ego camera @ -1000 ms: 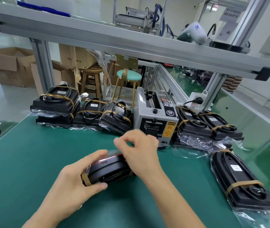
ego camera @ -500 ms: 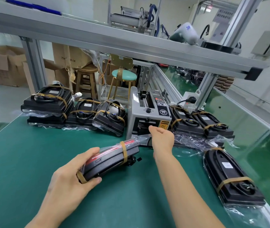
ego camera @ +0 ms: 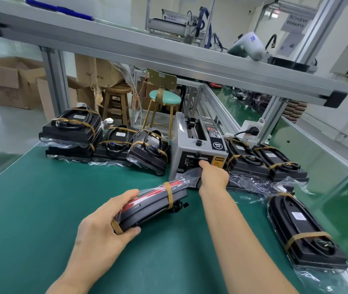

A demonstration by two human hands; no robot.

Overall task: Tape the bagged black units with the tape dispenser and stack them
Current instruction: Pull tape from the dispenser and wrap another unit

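Observation:
My left hand (ego camera: 103, 228) grips a bagged black unit (ego camera: 152, 205) with a red face and brown tape bands, held on edge on the green mat. My right hand (ego camera: 212, 175) reaches to the outlet slot of the grey tape dispenser (ego camera: 198, 149), its fingertips at the slot; whether they pinch tape is hidden. Stacked bagged units (ego camera: 71, 132) sit at the back left. Two more bagged units (ego camera: 260, 162) lie right of the dispenser, and a single bagged unit (ego camera: 304, 230) lies at the near right.
The green mat (ego camera: 31, 209) covers the workbench. An aluminium shelf beam (ego camera: 147, 52) crosses overhead, with frame posts (ego camera: 52, 81) at the back. A power strip (ego camera: 251, 128) sits behind the dispenser. Stools and cardboard boxes stand beyond the bench.
My right hand left the held unit and moved forward to the dispenser's outlet slot. My left hand keeps hold of the unit, which has turned so one end points at the dispenser.

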